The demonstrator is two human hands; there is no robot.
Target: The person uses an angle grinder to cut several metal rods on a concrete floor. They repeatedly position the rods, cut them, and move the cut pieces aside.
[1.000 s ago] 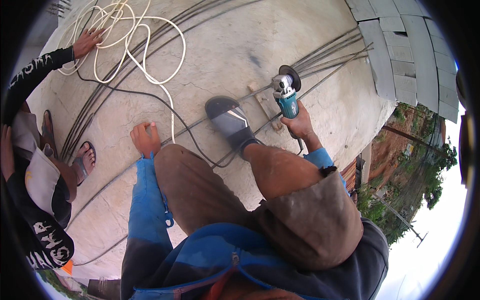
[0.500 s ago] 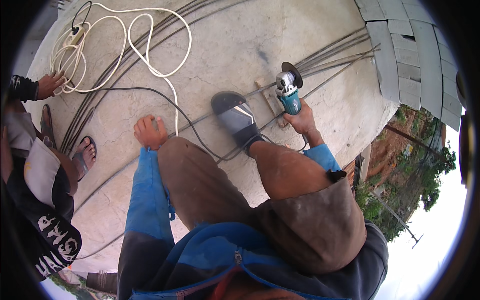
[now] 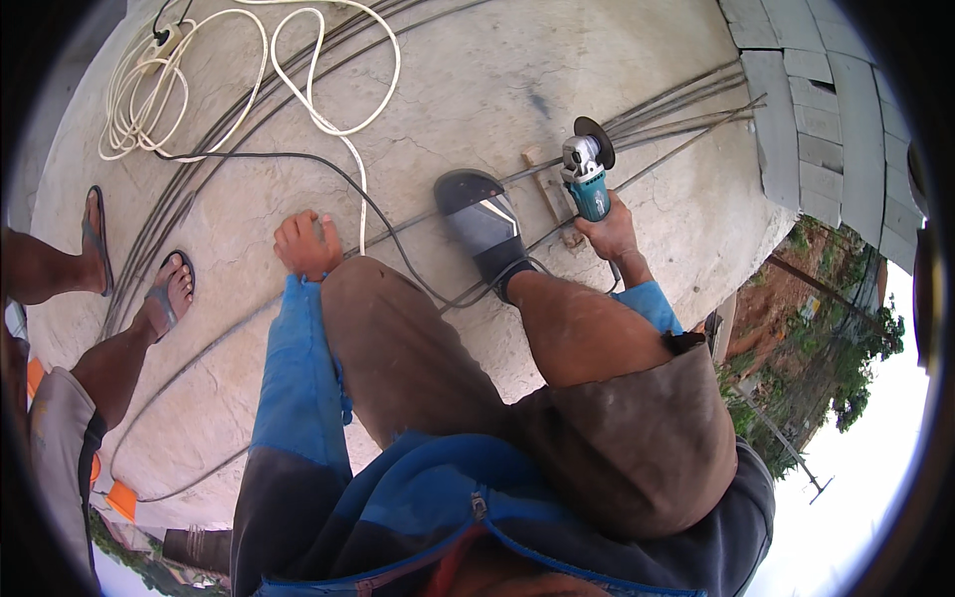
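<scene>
An angle grinder (image 3: pixel 591 193) with a teal body, silver head and dark disc is in my right hand (image 3: pixel 609 231), fingers wrapped round its body. The disc points away from me, above the floor near a steel rod (image 3: pixel 572 224). My left hand (image 3: pixel 307 245) rests on the concrete beside my left knee, fingers apart and slightly bent, with nothing visible in it. My right foot, in a dark shoe (image 3: pixel 482 221), presses down at another long rod. A small wooden piece (image 3: pixel 546 185) lies under the rods between shoe and grinder.
Several long rods (image 3: pixel 204 149) run across the concrete floor (image 3: pixel 468 80). A white extension cord (image 3: pixel 134 119) lies coiled at far left, and a black cable (image 3: pixel 328 171) trails toward my shoe. Another person's sandalled foot (image 3: pixel 171 294) stands at left. Grey blocks (image 3: pixel 781 129) edge the right side.
The other person at left has straightened up, drawing a hand away from the white cord coil. The whole view has shifted slightly. My hands keep nearly the same pose.
</scene>
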